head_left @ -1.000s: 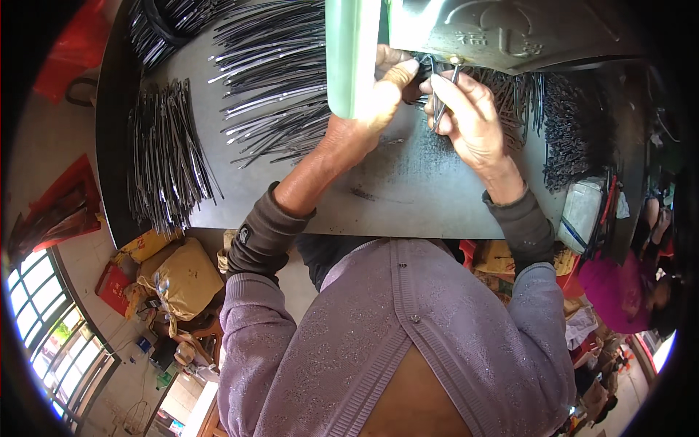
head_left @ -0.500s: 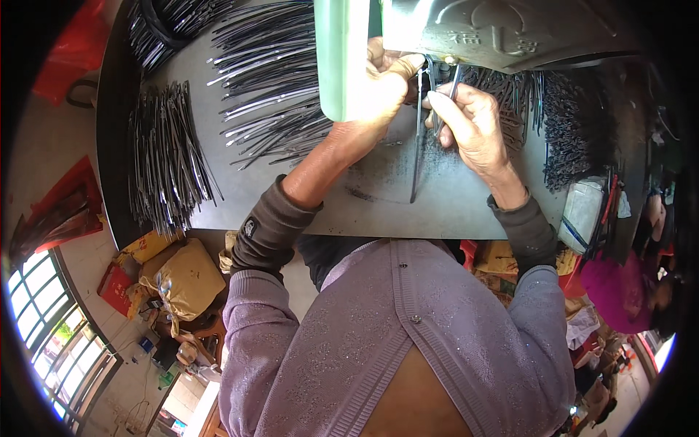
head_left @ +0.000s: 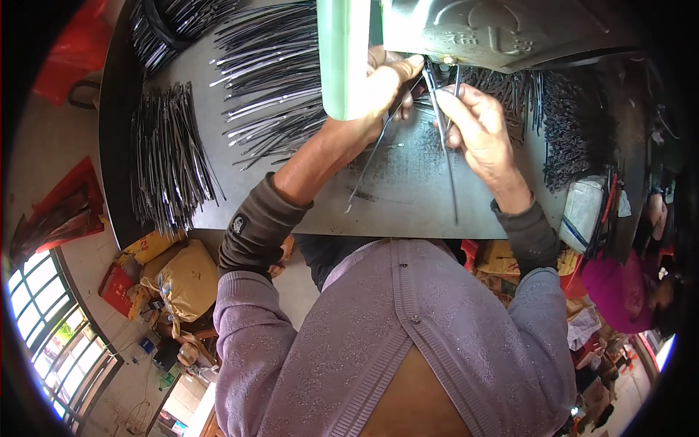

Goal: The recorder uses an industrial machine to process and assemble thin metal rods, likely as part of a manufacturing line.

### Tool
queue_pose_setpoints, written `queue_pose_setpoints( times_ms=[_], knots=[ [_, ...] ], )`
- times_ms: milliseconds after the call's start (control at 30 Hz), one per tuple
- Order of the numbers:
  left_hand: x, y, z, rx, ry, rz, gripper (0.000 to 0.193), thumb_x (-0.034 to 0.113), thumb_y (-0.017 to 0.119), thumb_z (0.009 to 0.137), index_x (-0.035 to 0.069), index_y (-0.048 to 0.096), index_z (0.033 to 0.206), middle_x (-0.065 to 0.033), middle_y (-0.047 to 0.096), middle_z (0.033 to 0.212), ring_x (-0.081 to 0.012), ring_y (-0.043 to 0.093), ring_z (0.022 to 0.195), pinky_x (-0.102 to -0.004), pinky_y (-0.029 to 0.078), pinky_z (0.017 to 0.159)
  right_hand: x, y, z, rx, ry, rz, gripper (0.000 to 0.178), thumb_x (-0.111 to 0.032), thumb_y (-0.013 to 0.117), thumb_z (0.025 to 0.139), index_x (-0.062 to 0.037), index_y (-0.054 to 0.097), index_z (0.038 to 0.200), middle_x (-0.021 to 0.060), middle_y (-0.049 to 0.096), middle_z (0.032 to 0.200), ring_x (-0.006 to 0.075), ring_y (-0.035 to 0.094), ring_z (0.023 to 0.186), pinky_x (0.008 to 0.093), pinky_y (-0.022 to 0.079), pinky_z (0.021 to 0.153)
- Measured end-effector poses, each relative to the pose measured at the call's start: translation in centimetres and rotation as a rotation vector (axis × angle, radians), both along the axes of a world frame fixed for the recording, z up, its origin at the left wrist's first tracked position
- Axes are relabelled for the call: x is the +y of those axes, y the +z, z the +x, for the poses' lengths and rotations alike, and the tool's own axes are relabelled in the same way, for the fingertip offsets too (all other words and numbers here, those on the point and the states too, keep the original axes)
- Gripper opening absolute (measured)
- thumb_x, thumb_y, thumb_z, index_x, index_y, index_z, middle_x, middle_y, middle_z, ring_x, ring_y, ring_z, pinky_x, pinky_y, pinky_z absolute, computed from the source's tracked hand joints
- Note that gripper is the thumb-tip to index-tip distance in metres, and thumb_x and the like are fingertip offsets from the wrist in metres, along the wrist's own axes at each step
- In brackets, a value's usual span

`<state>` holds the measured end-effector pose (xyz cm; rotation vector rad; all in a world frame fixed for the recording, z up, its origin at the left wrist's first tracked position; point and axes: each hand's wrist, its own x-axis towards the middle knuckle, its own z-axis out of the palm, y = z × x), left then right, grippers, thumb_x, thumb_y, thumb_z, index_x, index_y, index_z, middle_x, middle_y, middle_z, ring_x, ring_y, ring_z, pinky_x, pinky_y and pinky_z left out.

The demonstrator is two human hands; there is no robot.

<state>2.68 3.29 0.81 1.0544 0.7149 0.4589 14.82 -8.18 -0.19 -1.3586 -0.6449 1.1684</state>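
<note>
My left hand [head_left: 386,84] is closed, thumb and forefinger pinching the upper end of a thin dark strip [head_left: 448,171] just below a metal machine cover. That strip slants down past the fingertips of my right hand [head_left: 477,131], which are closed on it, and its tail hangs toward the near table edge. A second thin strip [head_left: 368,167] with a pale tip trails down and left from under my left hand. Between the fingers of my right hand and the cover stands a short dark rod-like piece [head_left: 457,79]. The cover hides whatever lies behind my fingertips.
The metal cover [head_left: 502,40] and a pale green upright panel [head_left: 338,65] stand close over my hands. Dark strips lie in bundles on the grey table [head_left: 291,207], at left [head_left: 171,156] and behind my left arm [head_left: 273,76]. More dark pieces [head_left: 575,131] and a whitish container [head_left: 582,211] are at right.
The strip between my hands has swung to the right, its tail now nearer my right hand. A second strip now slants leftward below my left hand. My left forearm has shifted slightly left.
</note>
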Motion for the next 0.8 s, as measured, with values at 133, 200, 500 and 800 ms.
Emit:
queue_pose_setpoints(
  times_ms=[133,200,500,800],
  knots=[
    [-3.5,-0.8,-2.1,0.081,-0.077,0.198,0.018,0.016,0.055,0.086,0.003,0.049,0.074,-0.0025,0.050,0.058,-0.0079,0.048,0.048,-0.0213,0.040,0.043,-1.3,0.7,-2.2,0.059,-0.114,0.116,0.017,-0.014,0.051,0.088,0.0023,0.054,0.091,0.0052,0.056,0.078,0.0096,0.058,0.059,0.0200,0.048,0.054],
    [-5.2,0.8,-3.2,0.073,-0.016,-0.116,0.017,0.016,0.053,0.087,0.002,0.050,0.077,-0.0028,0.051,0.057,-0.0082,0.049,0.049,-0.0213,0.039,0.043,-1.8,0.9,-2.2,0.026,-0.009,0.125,0.025,-0.019,0.041,0.093,0.0041,0.049,0.091,0.0097,0.055,0.085,0.0174,0.062,0.070,0.0270,0.052,0.064],
    [-2.3,0.8,-6.3,0.163,-0.158,-0.218,0.022,0.022,0.052,0.087,0.002,0.050,0.079,-0.0018,0.047,0.058,-0.0071,0.039,0.042,-0.0203,0.031,0.038,-0.9,-0.1,-2.3,0.320,0.078,0.165,0.028,-0.020,0.036,0.094,0.0051,0.048,0.098,0.0145,0.056,0.095,0.0232,0.062,0.081,0.0343,0.053,0.070],
    [-0.7,1.0,-6.7,0.244,-0.158,-0.085,0.025,0.024,0.056,0.086,0.001,0.053,0.075,-0.0008,0.047,0.057,-0.0055,0.037,0.042,-0.0187,0.027,0.037,2.1,-1.8,-1.8,0.654,0.210,0.176,0.031,-0.020,0.038,0.093,0.0041,0.048,0.109,0.0167,0.058,0.096,0.0253,0.061,0.086,0.0389,0.051,0.079]
  ],
)
